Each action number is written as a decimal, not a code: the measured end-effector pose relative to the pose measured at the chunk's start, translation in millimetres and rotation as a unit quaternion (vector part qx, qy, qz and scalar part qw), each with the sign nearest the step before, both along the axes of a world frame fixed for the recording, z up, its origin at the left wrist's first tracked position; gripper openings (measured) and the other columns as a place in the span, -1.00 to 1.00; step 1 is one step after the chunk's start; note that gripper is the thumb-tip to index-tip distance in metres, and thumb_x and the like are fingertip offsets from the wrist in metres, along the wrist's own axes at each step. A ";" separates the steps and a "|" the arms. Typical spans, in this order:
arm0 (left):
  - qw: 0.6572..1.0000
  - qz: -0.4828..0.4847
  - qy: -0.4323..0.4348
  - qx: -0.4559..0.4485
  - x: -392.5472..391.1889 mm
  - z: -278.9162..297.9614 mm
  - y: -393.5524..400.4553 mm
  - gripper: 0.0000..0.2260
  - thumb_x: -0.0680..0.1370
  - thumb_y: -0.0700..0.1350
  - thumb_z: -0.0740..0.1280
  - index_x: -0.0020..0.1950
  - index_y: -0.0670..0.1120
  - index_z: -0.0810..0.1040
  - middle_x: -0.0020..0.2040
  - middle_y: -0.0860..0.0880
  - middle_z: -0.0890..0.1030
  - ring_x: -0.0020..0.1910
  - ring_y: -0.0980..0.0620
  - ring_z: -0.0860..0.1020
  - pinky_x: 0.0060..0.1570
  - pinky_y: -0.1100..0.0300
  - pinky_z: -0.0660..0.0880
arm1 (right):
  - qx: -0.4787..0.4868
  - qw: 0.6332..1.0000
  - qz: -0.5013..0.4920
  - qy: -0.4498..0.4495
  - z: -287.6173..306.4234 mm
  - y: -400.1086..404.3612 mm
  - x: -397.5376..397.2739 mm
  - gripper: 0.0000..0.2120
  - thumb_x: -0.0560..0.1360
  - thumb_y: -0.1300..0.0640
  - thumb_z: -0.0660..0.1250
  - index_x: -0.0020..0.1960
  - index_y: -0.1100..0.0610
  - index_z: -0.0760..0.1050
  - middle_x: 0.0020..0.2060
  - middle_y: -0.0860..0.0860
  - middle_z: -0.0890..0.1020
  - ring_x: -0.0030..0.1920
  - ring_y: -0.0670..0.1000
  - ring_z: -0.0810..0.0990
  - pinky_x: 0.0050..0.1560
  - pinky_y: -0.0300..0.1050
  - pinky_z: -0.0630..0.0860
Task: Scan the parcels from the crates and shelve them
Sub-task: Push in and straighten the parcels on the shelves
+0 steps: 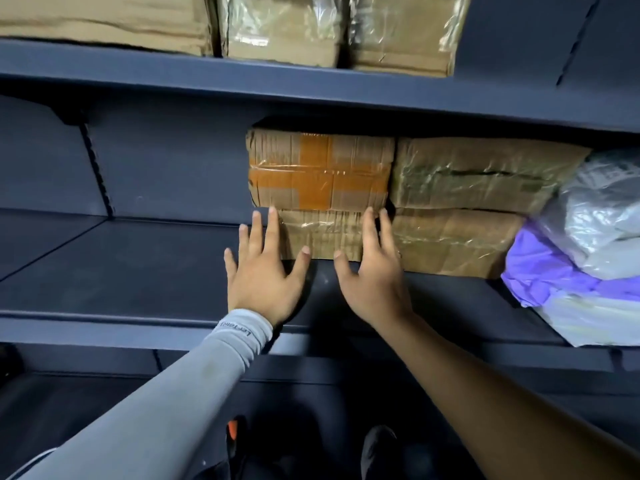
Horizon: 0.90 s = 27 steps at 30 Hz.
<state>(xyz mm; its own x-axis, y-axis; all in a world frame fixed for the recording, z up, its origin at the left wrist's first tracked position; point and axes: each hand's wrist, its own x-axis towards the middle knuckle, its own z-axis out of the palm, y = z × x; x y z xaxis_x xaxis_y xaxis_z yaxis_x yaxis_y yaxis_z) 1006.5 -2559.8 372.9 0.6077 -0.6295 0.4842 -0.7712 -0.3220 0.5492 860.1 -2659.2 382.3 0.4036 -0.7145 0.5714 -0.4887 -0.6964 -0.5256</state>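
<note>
Two stacked cardboard parcels are seen on the dark shelf (138,271), toward its middle. The lower parcel (322,233), wrapped in clear tape, lies on the shelf board, and the upper parcel (320,169), crossed with orange tape, rests on top of it. The left hand (265,271), in a grey sleeve (194,375), is held flat with its fingers (273,226) spread, the tips laid against the left front edge of the lower parcel. The right hand (375,275) is likewise flat, its fingers straight and slightly parted, pressed to the right front edge of the same parcel. Just beside the stack on the right, two more brown parcels (478,202) are stacked, and grey and purple plastic bags (571,265) are heaped beyond them. More parcels (284,32) are lined up on the shelf above.
</note>
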 end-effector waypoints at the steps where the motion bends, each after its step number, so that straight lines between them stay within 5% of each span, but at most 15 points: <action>1: 1.000 0.001 -0.005 -0.015 1.5 1.9 -3.2 -0.25 0.64 0.33 0.13 0.69 0.19 -0.20 0.71 0.06 -0.14 0.68 -0.03 -0.16 0.62 -0.21 -0.15 | 0.016 1.000 -0.009 -0.019 1.6 -1.1 5.8 -0.20 0.62 -0.11 0.31 0.70 -0.10 -0.06 0.69 -0.07 -0.10 0.58 0.21 0.26 0.36 0.14 0.46; 12: 0.997 0.017 -0.056 -0.053 19.4 6.9 -21.8 -0.14 0.56 0.33 0.28 0.66 0.31 -0.23 0.71 -0.03 -0.21 0.68 -0.13 -0.20 0.60 -0.25 -0.17 | 0.005 0.999 -0.015 -0.051 -7.1 -16.9 27.1 -0.14 0.53 -0.03 0.42 0.68 -0.21 0.01 0.69 0.08 -0.06 0.57 0.23 0.29 0.04 -0.10 0.45; 27: 0.989 0.057 -0.070 -0.116 35.8 10.8 -10.0 -0.16 0.49 0.41 0.27 0.68 0.27 -0.03 0.70 -0.12 0.03 0.68 -0.17 -0.03 0.55 -0.36 -0.15 | -0.106 0.993 0.010 -0.044 -10.3 -14.8 23.4 -0.23 0.51 -0.02 0.37 0.67 -0.02 0.18 0.65 0.12 0.17 0.52 0.21 0.30 0.21 -0.01 0.47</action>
